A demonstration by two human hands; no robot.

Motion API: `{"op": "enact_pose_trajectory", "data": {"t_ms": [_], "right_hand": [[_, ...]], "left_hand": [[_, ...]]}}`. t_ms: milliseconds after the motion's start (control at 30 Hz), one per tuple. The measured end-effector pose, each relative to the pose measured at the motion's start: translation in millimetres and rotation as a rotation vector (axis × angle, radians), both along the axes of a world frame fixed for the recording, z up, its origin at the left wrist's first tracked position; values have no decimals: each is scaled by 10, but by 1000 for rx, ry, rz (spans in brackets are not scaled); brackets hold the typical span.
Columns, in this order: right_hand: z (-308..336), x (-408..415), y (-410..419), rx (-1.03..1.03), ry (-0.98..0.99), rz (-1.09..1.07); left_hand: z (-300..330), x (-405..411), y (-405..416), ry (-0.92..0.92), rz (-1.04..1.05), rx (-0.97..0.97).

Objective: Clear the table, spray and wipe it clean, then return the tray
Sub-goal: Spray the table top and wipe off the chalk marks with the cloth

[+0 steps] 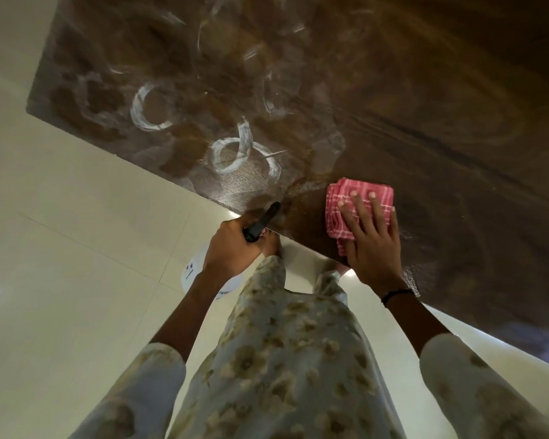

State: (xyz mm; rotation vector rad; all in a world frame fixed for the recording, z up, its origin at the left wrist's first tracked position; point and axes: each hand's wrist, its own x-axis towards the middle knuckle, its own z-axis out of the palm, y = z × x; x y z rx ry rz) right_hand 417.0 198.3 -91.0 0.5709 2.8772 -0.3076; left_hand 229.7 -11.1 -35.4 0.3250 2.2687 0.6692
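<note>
A dark brown wooden table (393, 90) fills the upper right, marked with white rings and smears toward its left end. A folded pink checked cloth (355, 201) lies on the table near its front edge. My right hand (371, 245) presses flat on the cloth with straight, spread fingers. My left hand (232, 248) grips a spray bottle at the table's edge; its black nozzle (262, 224) points over the tabletop. The white body of the spray bottle (203, 277) hangs below my hand, mostly hidden by it.
Pale cream floor tiles (76, 248) spread out to the left of and below the table. My patterned light clothing (282, 359) fills the lower middle. The table's front edge runs diagonally from upper left to lower right.
</note>
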Motion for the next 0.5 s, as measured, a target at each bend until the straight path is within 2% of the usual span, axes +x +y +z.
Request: {"op": "enact_pose_trajectory", "data": {"t_ms": [167,500], "right_hand": [[-18,-156,69,9,-16,-4],[-6,-174,76,-4,-47,-11]], "left_hand": [[-33,-44,-46,51,83,-22],[-2,-269,86,17,-2,21]]}}
